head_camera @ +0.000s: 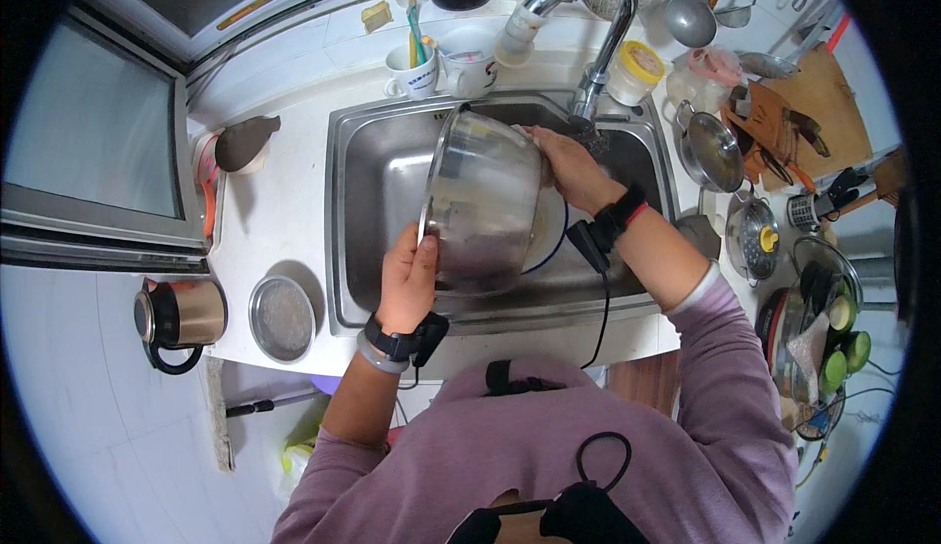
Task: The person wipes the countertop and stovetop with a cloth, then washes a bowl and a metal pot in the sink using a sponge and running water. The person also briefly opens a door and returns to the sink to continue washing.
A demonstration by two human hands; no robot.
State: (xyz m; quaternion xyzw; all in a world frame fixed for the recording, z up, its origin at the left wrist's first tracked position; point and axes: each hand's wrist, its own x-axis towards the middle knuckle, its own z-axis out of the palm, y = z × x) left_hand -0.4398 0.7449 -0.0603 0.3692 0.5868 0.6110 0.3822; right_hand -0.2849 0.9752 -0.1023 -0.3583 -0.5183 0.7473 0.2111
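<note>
A large stainless steel pot (481, 206) is tilted on its side over the metal sink (375, 235), its rim facing left. My left hand (410, 272) grips the lower part of that rim, thumb on the outer wall. Against the pot's base on the right lies my right hand (577, 169), with a bit of something pale, perhaps a cloth, under its fingers. Partly hidden behind the pot is a pale dish with a blue rim (562, 239) in the sink. The chrome faucet (614, 29) arches over the back; its spout points toward a white cup.
Mugs (415, 77) and a yellow-lidded jar (638, 70) line the sink's back edge. At left are a metal bowl (283, 317) and a kettle (184, 312). Pots (709, 151), a steamer (753, 239) and a knife holder (772, 125) crowd the right. A window sash (95, 125) juts in.
</note>
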